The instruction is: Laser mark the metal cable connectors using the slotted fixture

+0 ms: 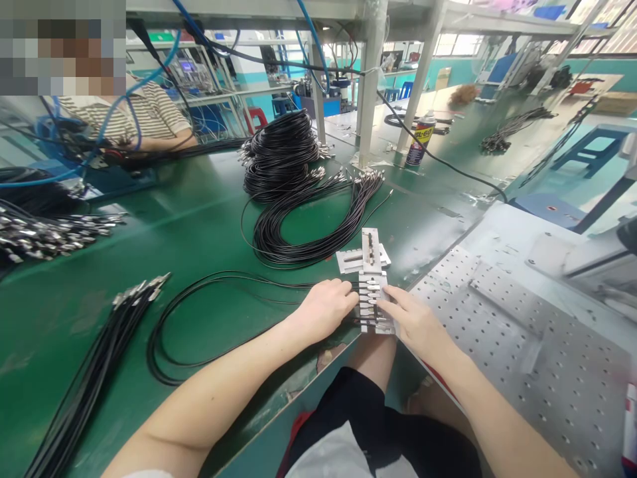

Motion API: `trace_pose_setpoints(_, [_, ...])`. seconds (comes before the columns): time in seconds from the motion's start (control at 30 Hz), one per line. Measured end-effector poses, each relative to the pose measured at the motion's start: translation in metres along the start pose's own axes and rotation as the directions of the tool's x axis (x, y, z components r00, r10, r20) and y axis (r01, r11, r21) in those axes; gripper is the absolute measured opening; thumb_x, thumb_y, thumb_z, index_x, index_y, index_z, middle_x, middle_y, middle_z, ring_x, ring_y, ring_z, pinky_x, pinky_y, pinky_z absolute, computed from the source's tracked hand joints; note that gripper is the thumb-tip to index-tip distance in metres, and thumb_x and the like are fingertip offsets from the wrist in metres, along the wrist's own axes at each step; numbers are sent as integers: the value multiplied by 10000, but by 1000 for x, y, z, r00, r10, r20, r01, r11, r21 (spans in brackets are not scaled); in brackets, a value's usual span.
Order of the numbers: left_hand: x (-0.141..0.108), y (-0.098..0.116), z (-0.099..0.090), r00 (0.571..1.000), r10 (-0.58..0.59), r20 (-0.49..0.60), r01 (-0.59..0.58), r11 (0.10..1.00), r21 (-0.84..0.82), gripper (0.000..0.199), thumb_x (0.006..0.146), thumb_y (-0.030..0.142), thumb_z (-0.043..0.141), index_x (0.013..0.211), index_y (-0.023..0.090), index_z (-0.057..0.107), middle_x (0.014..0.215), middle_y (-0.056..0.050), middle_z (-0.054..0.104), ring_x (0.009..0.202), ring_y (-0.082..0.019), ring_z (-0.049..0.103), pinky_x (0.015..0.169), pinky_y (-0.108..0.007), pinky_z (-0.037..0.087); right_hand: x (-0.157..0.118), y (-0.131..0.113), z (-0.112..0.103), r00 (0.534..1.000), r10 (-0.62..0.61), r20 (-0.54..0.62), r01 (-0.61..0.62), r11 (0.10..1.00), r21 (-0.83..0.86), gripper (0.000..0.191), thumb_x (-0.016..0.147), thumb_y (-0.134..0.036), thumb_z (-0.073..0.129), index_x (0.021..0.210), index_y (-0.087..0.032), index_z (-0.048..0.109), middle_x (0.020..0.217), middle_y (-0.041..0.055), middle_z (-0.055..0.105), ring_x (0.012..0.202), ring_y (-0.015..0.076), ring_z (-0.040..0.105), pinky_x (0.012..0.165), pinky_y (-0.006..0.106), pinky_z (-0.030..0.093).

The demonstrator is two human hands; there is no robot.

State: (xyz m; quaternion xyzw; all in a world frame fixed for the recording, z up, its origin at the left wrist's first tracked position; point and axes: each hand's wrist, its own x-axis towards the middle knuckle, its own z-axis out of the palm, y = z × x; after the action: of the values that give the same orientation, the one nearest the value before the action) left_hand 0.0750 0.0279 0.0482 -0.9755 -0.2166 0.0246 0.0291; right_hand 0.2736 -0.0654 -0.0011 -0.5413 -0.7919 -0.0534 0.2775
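Green tabletop [209,219] — black cables [308,245], striped shirt [159,116]

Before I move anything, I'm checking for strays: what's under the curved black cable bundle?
Green tabletop shows inside the curve of the cable bundle; anything beneath the cables is hidden.

On our green counter [209,212], we see coiled black cables [306,245], a spray can [421,143], and a metal jig [371,249].

Bright, diffuse daylight enters from the windows [460,44] at upper right, leaving pale glare on the green tabletop [209,219]. Shadows are soft. Wide-angle distortion stretches the edges, the background looks soft, and a pixelated block covers the upper-left corner.
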Motion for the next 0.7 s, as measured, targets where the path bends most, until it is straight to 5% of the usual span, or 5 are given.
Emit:
trace_pose_setpoints(0.13, [-1, -5, 1, 993, 121, -2, -121, 990, -68, 291, 877, 136, 366, 1079, 242, 547, 814, -38, 525, 757, -151, 490, 677, -266, 402, 1, -1, 2, 999, 20, -38, -19, 999, 29, 383, 826, -45, 322, 974, -189, 644, 1131, 130, 593, 1078, 233, 546, 863, 428, 522])
trace_pose_setpoints(0.7, [-9, -5, -4, 995, 95, 17, -95, 995, -14, 374, 860, 144, 391, 1215, 240, 460, 959, -62, 525, 825, -190, 427, 657, -290, 365, 1, -2, 6, 995, 71, -63, -67, 996, 61, 376, 816, -32, 324, 936, -184, 647, 1114, 132, 592, 1066, 239, 543, 854, 442, 522])
